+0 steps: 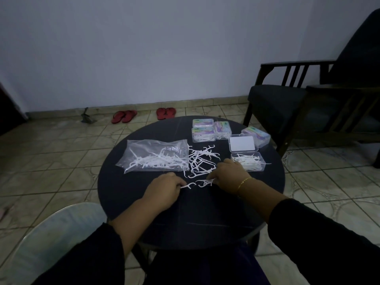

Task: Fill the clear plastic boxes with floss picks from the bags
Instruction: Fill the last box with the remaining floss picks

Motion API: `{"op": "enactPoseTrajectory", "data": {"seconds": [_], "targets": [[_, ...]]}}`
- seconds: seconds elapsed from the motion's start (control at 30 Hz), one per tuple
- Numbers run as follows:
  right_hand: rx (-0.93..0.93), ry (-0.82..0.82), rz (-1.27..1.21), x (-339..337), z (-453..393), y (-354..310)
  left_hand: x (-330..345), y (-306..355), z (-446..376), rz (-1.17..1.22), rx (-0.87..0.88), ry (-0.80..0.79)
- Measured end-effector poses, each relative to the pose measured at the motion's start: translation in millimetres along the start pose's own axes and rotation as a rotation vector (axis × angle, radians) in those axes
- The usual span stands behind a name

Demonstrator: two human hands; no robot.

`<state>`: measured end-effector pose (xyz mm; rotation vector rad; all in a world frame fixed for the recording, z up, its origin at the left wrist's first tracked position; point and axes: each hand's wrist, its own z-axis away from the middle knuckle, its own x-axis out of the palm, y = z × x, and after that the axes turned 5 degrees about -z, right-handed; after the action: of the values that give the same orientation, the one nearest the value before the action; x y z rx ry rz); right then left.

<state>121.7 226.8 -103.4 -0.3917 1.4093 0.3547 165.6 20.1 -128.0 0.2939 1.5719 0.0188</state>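
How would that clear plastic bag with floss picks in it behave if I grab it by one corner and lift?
The clear bag looks thin and crinkled, so it would probably sag rather than hold shape. Its mouth faces the loose picks and seems open, so lifting the far corner could spill more out. It holds only a thin layer of picks, so it is likely very light and may slide on the dark table.

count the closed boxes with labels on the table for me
4, all at the table's far right: two stacked-looking, one beside them, one tilted behind the open box. More could hide behind.
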Motion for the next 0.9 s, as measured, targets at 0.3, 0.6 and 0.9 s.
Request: {"op": "enactPoseTrajectory", "data": {"seconds": [0.3, 0.6, 0.9], "targets": [[0.038, -0.073, -0.021, 0, -21, -6, 7, 25, -22, 0.004, 0.069, 0.074], [0.036, -0.062, 0.030, -8, -30, 5, 7, 22, -31, 0.015, 0.068, 0.072], [0.100, -0.270, 0.101, -12, -23, 10, -10, 24, -32, -0.057, 0.088, -0.066]]}}
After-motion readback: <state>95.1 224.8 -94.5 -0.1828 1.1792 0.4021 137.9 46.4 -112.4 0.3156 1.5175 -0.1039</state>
